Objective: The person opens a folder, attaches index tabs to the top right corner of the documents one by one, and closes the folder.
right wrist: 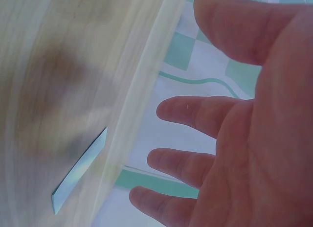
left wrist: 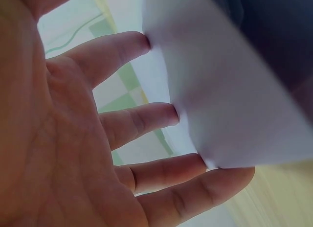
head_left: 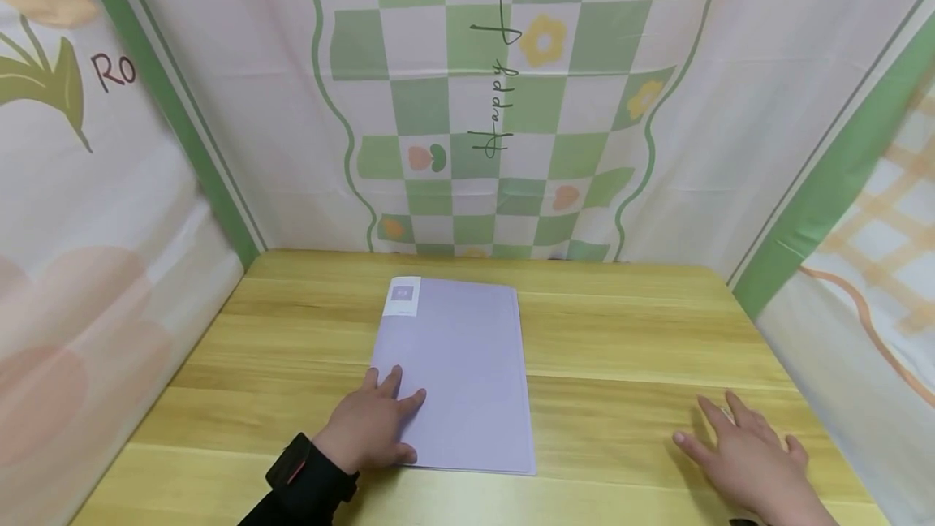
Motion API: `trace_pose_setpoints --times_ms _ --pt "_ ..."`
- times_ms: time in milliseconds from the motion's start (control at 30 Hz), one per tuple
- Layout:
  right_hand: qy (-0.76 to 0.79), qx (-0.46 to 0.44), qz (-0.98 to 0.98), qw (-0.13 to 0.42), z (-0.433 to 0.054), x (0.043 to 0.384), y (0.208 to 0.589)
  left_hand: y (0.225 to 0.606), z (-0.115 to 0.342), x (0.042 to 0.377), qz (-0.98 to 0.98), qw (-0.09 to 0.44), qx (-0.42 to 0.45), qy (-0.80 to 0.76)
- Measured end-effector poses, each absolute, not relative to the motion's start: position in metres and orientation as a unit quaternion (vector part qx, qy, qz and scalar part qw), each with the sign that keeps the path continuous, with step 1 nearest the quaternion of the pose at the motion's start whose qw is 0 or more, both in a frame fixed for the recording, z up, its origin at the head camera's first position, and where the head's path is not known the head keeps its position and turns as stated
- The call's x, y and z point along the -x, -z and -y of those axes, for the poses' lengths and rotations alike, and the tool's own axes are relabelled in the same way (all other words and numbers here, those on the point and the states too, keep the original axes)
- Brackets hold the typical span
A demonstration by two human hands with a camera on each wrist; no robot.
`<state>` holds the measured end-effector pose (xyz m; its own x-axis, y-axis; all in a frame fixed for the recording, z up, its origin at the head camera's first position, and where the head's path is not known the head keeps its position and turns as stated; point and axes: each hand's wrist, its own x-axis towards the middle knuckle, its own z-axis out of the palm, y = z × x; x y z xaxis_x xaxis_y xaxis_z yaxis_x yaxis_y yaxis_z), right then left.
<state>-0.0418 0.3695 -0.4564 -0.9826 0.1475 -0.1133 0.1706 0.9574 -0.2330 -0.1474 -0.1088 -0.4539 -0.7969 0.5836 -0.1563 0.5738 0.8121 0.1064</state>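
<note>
A closed pale purple folder (head_left: pixel 467 380) with a white label (head_left: pixel 402 296) at its upper left corner lies on the wooden table. My left hand (head_left: pixel 368 424) rests on the folder's lower left side, fingers spread. In the left wrist view, the fingertips (left wrist: pixel 139 41) touch the folder's pale surface (left wrist: pixel 220 100). To the right, my right hand (head_left: pixel 752 457) is held above the table with its fingers apart and nothing between them. Beneath it, in the right wrist view, lies a thin, flat, pale strip (right wrist: pixel 79 170) with slanted ends, mostly hidden by the fingers in the head view.
The wooden table (head_left: pixel 621 339) meets hanging printed cloths at the back and both sides. The back cloth (head_left: pixel 475 104) has green checks and lettering. A black band (head_left: pixel 310 461) is on the left wrist.
</note>
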Motion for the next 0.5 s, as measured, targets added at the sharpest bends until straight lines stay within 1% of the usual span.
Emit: trace_pose_setpoints --times_ms 367,500 --pt "0.113 -0.092 -0.987 0.064 -0.382 0.037 0.454 0.455 0.102 0.148 -0.946 0.084 -0.311 -0.027" --pt "0.094 -0.099 -0.987 0.081 -0.387 0.037 0.448 0.456 0.099 0.149 -0.947 0.082 -0.31 -0.026"
